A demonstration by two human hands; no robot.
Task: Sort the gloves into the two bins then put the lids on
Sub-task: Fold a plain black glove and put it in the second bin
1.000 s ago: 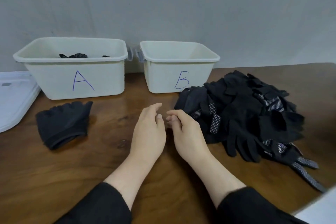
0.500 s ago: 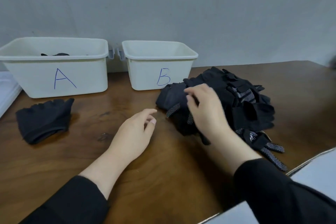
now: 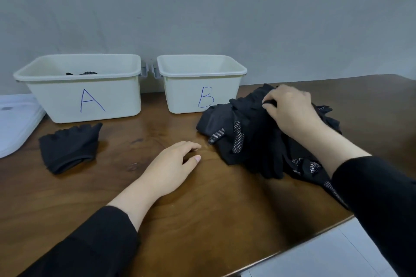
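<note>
Head view: right hand [image 3: 290, 111] on glove pile [image 3: 254, 141]

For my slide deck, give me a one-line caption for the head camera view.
Right hand grips a glove atop the black pile beside bin B; left hand rests open on the table.

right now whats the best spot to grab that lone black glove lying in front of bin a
Take the lone glove by its open cuff, the rolled edge nearest the person, coming from above with the free left hand. It lies flat on the table, fingers pointing toward bin A, so the thicker cuff is probably the easiest fold to pinch.
</note>
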